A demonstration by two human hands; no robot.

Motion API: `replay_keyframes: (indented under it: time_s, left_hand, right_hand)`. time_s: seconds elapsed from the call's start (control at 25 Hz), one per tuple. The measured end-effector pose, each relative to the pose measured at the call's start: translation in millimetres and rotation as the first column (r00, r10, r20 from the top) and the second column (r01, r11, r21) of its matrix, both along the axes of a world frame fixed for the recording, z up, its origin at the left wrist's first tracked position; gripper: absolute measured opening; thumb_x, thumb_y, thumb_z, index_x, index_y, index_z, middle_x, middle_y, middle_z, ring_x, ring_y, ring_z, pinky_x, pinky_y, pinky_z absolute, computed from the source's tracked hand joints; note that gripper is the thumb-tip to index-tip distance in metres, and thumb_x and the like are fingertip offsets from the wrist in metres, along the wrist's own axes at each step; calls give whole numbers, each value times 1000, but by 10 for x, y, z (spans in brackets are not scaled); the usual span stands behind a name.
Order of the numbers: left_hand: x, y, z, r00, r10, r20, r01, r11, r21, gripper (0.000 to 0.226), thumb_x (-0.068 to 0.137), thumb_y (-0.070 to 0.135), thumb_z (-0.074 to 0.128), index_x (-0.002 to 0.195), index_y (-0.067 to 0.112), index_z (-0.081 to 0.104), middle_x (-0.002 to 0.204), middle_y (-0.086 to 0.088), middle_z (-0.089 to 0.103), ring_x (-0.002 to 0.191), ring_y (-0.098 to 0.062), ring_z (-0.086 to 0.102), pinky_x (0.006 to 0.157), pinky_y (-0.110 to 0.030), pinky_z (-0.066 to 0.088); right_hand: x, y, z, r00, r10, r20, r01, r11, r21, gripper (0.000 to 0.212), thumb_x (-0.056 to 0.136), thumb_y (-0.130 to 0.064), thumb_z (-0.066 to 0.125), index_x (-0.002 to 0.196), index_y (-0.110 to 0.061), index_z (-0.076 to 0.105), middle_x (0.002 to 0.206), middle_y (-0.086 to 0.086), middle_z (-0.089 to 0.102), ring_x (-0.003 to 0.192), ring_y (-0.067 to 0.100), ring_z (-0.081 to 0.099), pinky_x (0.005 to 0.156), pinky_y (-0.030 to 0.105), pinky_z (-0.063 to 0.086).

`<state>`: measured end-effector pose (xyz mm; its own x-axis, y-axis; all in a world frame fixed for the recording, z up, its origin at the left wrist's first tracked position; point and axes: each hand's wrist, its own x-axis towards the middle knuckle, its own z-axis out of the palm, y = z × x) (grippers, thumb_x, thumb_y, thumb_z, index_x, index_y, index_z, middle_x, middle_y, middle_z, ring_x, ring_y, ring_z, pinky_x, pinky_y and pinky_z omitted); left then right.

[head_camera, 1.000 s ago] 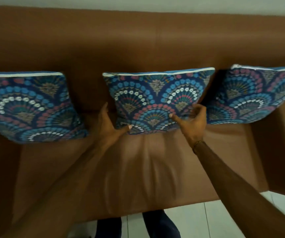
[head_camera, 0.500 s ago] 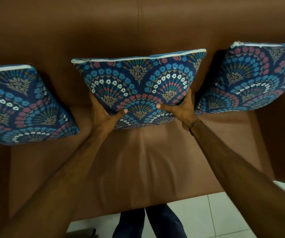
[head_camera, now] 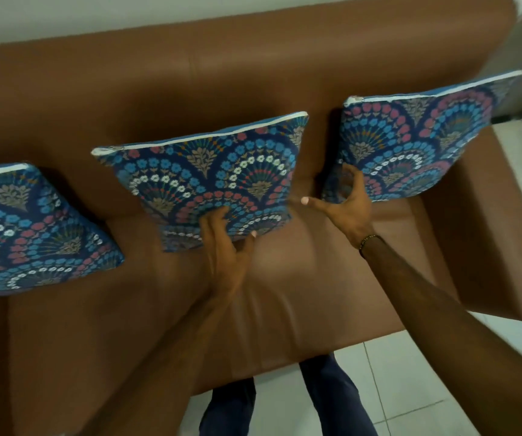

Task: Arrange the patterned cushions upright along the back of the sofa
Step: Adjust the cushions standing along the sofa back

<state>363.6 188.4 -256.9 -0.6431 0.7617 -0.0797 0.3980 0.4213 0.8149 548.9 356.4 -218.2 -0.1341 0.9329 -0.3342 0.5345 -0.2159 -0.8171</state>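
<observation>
Three patterned cushions stand along the sofa (head_camera: 127,89) back. The middle cushion (head_camera: 209,174) sits upright at the centre of the seat, its white-piped top edge tilted, higher on the right, and leaning into the backrest. The left hand (head_camera: 225,247) is on its lower front edge, fingers spread flat against the fabric and the thumb hooked under the bottom hem, so it presses the cushion more than it grips it. The right hand (head_camera: 344,206) is off the middle cushion, out in the gap between it and the right cushion (head_camera: 417,136), open wide with the thumb pointing left and the fingers curled toward the right cushion's lower left corner; blur makes it impossible to say whether they touch the fabric. A dark beaded bracelet (head_camera: 368,242) rings that wrist. The right cushion stands upright near the armrest (head_camera: 489,247), its top edge also slanted up to the right. The left cushion (head_camera: 30,228) leans at the far left, partly cut off by the frame edge, well apart from the middle one. Below the seat front, the person's dark trousers (head_camera: 332,398) show over a pale tiled floor (head_camera: 410,372).
</observation>
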Motion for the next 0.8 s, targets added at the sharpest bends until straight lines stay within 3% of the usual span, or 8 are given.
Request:
replay_keyframes:
  time_s: [0.08, 0.2, 0.32, 0.44, 0.52, 0.64, 0.72, 0.8]
  left_hand:
    - [394, 300, 118, 996, -75, 41, 74, 997, 3, 77, 82, 29, 84, 146, 10, 46, 146, -18, 48, 134, -34, 54, 110, -53, 49]
    - [1044, 796, 261, 975, -122, 184, 119, 993, 25, 85, 85, 28, 86, 155, 14, 40, 156, -4, 41, 142, -22, 46, 118, -40, 41]
    - [1536, 1407, 226, 945, -185, 269, 175, 983, 60, 100, 85, 24, 89, 164, 19, 28, 166, -8, 34, 146, -27, 46, 118, -44, 44]
    - [1946, 2019, 131, 945, -100, 311, 95, 995, 31, 118, 79, 25, 94, 167, 17, 16, 171, -10, 31, 151, -19, 38, 122, -38, 39]
    - [2138, 2330, 42, 947, -22, 320, 18, 1000, 15, 128, 76, 36, 96, 168, 19, 9, 171, -4, 30, 149, -9, 31, 126, -29, 31]
    - [2421, 2637, -97, 925, 19, 380, -36, 999, 39, 134, 77, 57, 89, 168, 21, -3, 173, -2, 22, 157, -18, 29, 130, -35, 29]
    - [2541, 2734, -217, 922, 4, 388, -17, 999, 30, 131, 85, 48, 85, 167, 20, -13, 176, -4, 11, 161, -22, 19, 131, -35, 22]
    - [2542, 2735, -197, 933, 0, 359, 12, 999, -31, 127, 89, 40, 83, 167, 16, -14, 175, -2, 8, 160, -17, 18, 129, -24, 21]
  right_hand:
    - [400, 150, 139, 998, -45, 39, 44, 998, 34, 113, 61, -46, 99, 154, -22, 38, 150, 0, 51, 135, 20, 53, 113, 46, 50]
    - [1142, 485, 258, 986, -156, 52, 153, 986, 60, 113, 60, -48, 99, 153, -23, 38, 150, 0, 51, 136, 22, 53, 112, 46, 51]
    - [1837, 1018, 175, 962, -270, -35, 273, 958, 93, 121, 50, -55, 101, 150, -28, 38, 148, -3, 56, 134, 17, 59, 110, 45, 53]
    - [2381, 1605, -43, 972, -178, -151, 185, 982, 33, 104, 60, -29, 102, 139, -44, 36, 137, -18, 58, 121, 0, 64, 108, 48, 55]
    - [2513, 1934, -153, 986, -42, -161, 50, 998, 43, 107, 67, -15, 98, 147, -41, 32, 140, -15, 57, 126, 1, 62, 109, 49, 55]
    - [2558, 2198, -324, 989, 12, -147, 3, 995, 99, 113, 73, -34, 94, 162, -22, 26, 155, 1, 53, 140, 20, 56, 112, 51, 51]
    - [2604, 2213, -463, 994, -17, -107, 31, 992, 124, 118, 73, -49, 92, 165, -24, 23, 158, 1, 51, 141, 22, 55, 111, 50, 53]
    - [2651, 2139, -541, 992, -64, -105, 74, 993, 97, 122, 69, -55, 91, 166, -31, 21, 158, 0, 50, 140, 22, 55, 106, 47, 57]
